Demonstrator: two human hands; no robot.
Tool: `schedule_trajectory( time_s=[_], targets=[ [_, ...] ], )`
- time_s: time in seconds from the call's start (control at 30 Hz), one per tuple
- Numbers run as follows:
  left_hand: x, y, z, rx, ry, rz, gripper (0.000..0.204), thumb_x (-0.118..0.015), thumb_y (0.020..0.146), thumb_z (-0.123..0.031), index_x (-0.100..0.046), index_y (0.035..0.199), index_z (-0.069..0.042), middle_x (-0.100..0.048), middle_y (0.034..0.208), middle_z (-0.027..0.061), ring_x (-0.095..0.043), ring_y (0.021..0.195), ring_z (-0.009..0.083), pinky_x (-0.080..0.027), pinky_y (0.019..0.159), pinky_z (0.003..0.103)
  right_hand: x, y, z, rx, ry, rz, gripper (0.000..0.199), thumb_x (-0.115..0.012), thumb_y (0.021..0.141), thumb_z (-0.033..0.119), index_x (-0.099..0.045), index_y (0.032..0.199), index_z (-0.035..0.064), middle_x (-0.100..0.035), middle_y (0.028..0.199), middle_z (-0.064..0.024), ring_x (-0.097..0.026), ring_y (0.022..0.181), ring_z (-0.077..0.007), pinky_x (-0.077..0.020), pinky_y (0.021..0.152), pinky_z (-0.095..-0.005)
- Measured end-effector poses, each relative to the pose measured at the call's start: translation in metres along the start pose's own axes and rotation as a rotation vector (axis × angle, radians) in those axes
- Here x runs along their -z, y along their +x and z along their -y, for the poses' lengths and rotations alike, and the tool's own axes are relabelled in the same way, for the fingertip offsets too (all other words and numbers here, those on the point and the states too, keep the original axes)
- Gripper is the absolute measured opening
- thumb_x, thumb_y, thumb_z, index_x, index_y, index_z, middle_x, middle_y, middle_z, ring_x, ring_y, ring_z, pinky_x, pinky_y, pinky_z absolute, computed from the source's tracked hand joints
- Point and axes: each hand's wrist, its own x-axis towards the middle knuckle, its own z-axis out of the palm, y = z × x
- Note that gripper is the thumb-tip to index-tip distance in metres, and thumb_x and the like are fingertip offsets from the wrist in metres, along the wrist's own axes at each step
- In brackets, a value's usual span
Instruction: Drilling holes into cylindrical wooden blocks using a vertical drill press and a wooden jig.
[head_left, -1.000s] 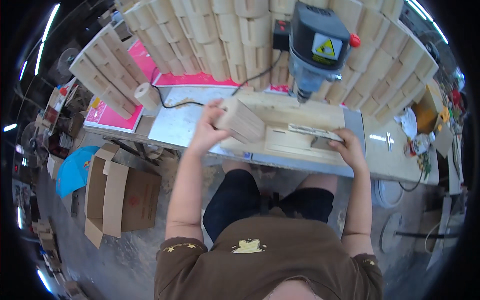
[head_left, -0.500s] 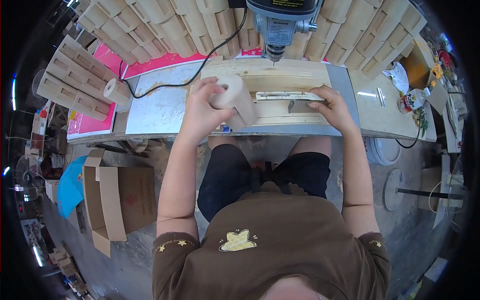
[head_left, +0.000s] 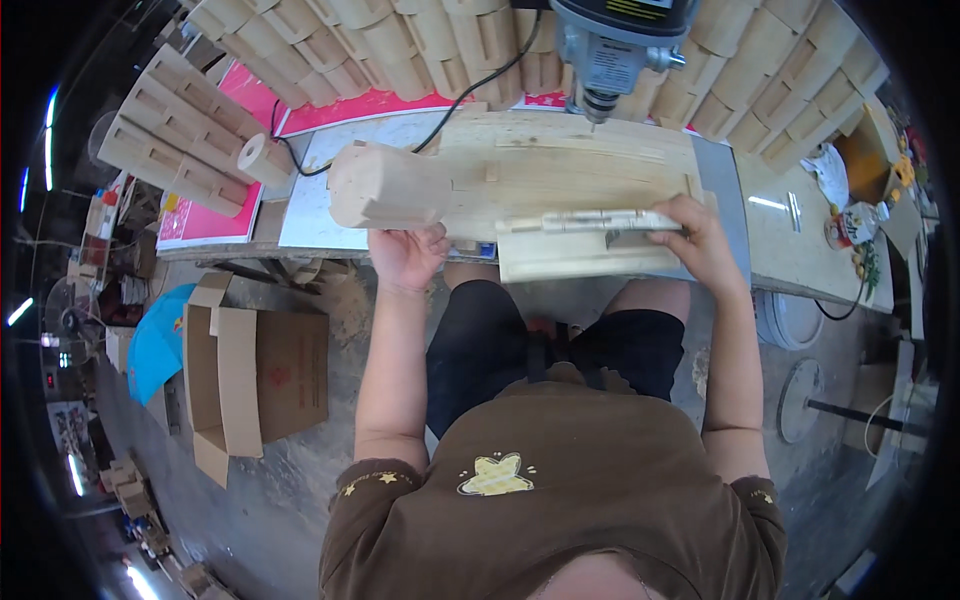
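Note:
At the left of the bench, a pale wooden cylinder (head_left: 385, 188) rests in the grip of my left hand (head_left: 408, 258), which has its fingers curled under the near side. My right hand (head_left: 698, 235) pinches the right end of a pale wooden jig (head_left: 575, 252) with a light strip and a small metal plate on top. The jig is tilted toward me over the front edge of a wooden base board (head_left: 570, 165). Just beyond, a bench drill (head_left: 615, 65) points its bit down at the far side of that board.
Slotted wooden cylinders (head_left: 390, 55) stand stacked along the back, with more on the left (head_left: 185, 135). A black cable (head_left: 470, 90) crosses the bench. To the right are a jar (head_left: 855, 225) and a metal rod (head_left: 794, 211). A cardboard box (head_left: 290, 375) sits on the floor.
My left hand has moved left with the wooden cylinder and turned it, and now sits beneath it. The jig in my right hand has come toward me and tipped. The whole view has shifted slightly.

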Motion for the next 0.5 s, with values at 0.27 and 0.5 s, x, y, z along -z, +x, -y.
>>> schedule_trajectory(
  time_s=[0.27, 0.5],
  targets=[
    [-0.005, -0.003, 0.005, 0.047, -0.105, 0.05, 0.05, -0.037, 0.089, -0.047, -0.053, 0.112, -0.006, -0.057, 0.087, 0.0078, -0.037, 0.047, 0.0117, -0.03, 0.044, 0.023, -0.005, -0.03, 0.022, -0.381, 0.406, 0.229, 0.021, -0.067, 0.08, 0.011, -0.063, 0.095, -0.0038, -0.06, 0.082, -0.0011, -0.051, 0.075, -0.0063, -0.0426, 0.068, -0.0232],
    [0.0, -0.003, 0.009, 0.118, -0.062, 0.222, 0.049, -0.04, 0.088, -0.05, -0.053, 0.115, -0.011, -0.055, 0.083, 0.0057, -0.04, 0.048, 0.0099, -0.03, 0.043, 0.022, -0.012, -0.039, 0.026, -0.375, 0.188, 0.048, 0.023, -0.071, 0.075, 0.012, -0.065, 0.092, -0.003, -0.059, 0.078, -0.0029, -0.051, 0.072, -0.0091, -0.0412, 0.063, -0.0244]
  ],
)
